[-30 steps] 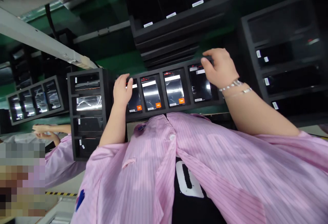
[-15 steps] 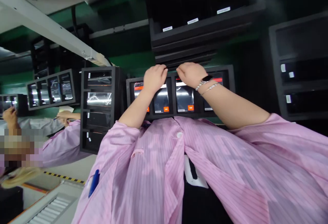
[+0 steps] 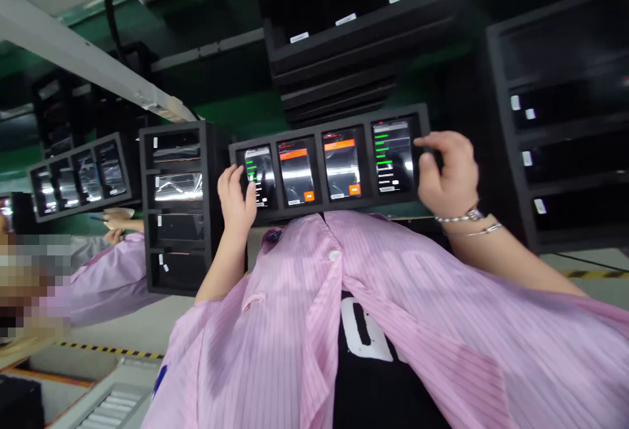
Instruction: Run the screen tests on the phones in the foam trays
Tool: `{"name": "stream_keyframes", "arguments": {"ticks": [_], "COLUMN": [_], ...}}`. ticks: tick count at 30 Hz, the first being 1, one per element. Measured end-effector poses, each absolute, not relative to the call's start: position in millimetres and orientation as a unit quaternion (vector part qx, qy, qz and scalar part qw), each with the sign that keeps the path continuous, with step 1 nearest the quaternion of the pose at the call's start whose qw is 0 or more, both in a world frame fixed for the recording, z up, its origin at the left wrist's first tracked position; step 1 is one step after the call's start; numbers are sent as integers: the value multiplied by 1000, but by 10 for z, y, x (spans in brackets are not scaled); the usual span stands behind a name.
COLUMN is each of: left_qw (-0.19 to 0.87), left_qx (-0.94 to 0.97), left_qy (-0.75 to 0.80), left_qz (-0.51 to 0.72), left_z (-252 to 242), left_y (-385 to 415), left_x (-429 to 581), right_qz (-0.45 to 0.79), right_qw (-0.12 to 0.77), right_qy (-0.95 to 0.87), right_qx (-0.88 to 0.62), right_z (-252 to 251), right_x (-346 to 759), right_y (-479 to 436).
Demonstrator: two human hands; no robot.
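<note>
A black foam tray (image 3: pixel 299 133) holds several smartphones side by side with lit screens. The outermost phones (image 3: pixel 259 177) (image 3: pixel 392 156) show green bars, and the two middle ones (image 3: pixel 296 172) (image 3: pixel 340 164) show orange bars. My left hand (image 3: pixel 236 200) lies over the lower part of the leftmost phone, fingers spread, holding nothing. My right hand (image 3: pixel 449 173) is at the tray's right end, with curved fingertips at the edge of the rightmost phone. It holds nothing either, and a thin bracelet and a watch circle that wrist.
Another foam tray (image 3: pixel 179 206) with phones stands left of my hands, and a stack of black trays (image 3: pixel 363 42) lies beyond them. More trays stand at right (image 3: pixel 555 114) and far left (image 3: pixel 78 177). A co-worker's pink sleeve (image 3: pixel 111 281) is at left, over a green surface.
My hands have moved apart from the tray's middle to its two ends. The outer phone screens now show green bars, and the middle ones show orange bars.
</note>
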State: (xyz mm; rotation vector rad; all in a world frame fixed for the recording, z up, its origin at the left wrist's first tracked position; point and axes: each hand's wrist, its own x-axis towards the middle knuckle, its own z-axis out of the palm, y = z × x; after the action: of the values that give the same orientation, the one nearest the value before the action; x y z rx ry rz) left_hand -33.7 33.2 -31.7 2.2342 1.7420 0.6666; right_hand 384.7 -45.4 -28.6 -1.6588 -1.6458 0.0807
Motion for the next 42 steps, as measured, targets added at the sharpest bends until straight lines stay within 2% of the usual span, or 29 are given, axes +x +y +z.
{"name": "stream_keyframes", "arguments": {"ticks": [5, 13, 19, 26, 32, 37, 42], "left_qw": [112, 90, 96, 121, 129, 131, 159], "left_qx": [729, 714, 709, 711, 728, 736, 720], "left_qy": [648, 659, 657, 659, 644, 638, 666], "left_qz": [190, 220, 236, 215, 198, 186, 111], "left_z": [-779, -901, -932, -914, -956, -958, -764], "left_y": [-36, -44, -93, -148, -190, -203, -390], "left_x": [-499, -454, -429, -423, -439, -425, -294], "right_qz": [102, 110, 158, 188, 212, 223, 202], "right_qw": [275, 221, 223, 211, 211, 188, 230], "right_qy": [-654, -658, -736, -753, -817, -808, -797], "right_qx": [-697, -712, -620, -594, -493, -512, -520], "right_z": [-608, -782, -549, -642, -612, -688, -459], "right_x": [3719, 3703, 3216, 2866, 2393, 2202, 2309], "right_y": [-856, -830, -734, -630, -483, -380, -571]}}
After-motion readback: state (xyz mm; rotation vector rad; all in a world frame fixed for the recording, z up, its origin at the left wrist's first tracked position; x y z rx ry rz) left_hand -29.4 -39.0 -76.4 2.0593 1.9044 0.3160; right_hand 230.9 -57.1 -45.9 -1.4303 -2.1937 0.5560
